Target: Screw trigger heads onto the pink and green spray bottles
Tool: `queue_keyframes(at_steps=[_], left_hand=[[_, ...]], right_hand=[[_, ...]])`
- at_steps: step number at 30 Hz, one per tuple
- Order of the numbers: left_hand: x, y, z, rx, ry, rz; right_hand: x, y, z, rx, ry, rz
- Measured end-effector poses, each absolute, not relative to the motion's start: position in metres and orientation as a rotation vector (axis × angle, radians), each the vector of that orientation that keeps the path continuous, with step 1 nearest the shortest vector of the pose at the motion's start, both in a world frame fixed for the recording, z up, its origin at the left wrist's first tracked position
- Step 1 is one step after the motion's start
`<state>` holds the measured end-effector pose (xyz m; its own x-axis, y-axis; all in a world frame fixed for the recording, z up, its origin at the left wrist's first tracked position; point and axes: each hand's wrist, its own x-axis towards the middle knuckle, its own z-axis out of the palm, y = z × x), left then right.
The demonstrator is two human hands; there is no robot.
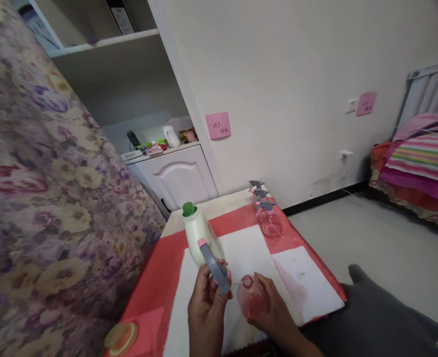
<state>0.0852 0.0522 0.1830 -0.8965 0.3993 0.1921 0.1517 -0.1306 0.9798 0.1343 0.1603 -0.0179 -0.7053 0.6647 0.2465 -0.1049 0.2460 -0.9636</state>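
My left hand is wrapped round a grey and pink spray head, held upright at a tilt. Beside it, my right hand grips a clear pinkish spray bottle whose open neck faces up. The spray head and bottle are apart. Behind my left hand stands a pale green jug with a green piece at its mouth. White sheets lie beneath on the red table cover.
Several spray bottles with grey heads stand in a row at the back right of the table. A round yellowish lid or jar lies front left. A floral curtain hangs at the left, and a bed stands far right.
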Motion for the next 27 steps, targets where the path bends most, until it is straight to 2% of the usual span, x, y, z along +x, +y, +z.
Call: queue_keyframes(at_steps=[8, 13, 19, 27], left_hand=[[0.072, 0.062, 0.177, 0.934, 2.165, 1.823], [0.071, 0.079, 0.149, 1.008, 2.212, 1.689], [0.061, 0.083, 0.099, 0.909, 2.228, 1.735], [0.053, 0.077, 0.093, 0.869, 2.168, 1.726]], right_hand=[[0.135, 0.162, -0.017, -0.467, -1.895, 1.542], [0.139, 0.162, -0.008, -0.407, -1.886, 1.536], [0.136, 0.163, -0.020, -0.370, -1.869, 1.516], [0.133, 0.164, -0.029, -0.374, -1.856, 1.490]])
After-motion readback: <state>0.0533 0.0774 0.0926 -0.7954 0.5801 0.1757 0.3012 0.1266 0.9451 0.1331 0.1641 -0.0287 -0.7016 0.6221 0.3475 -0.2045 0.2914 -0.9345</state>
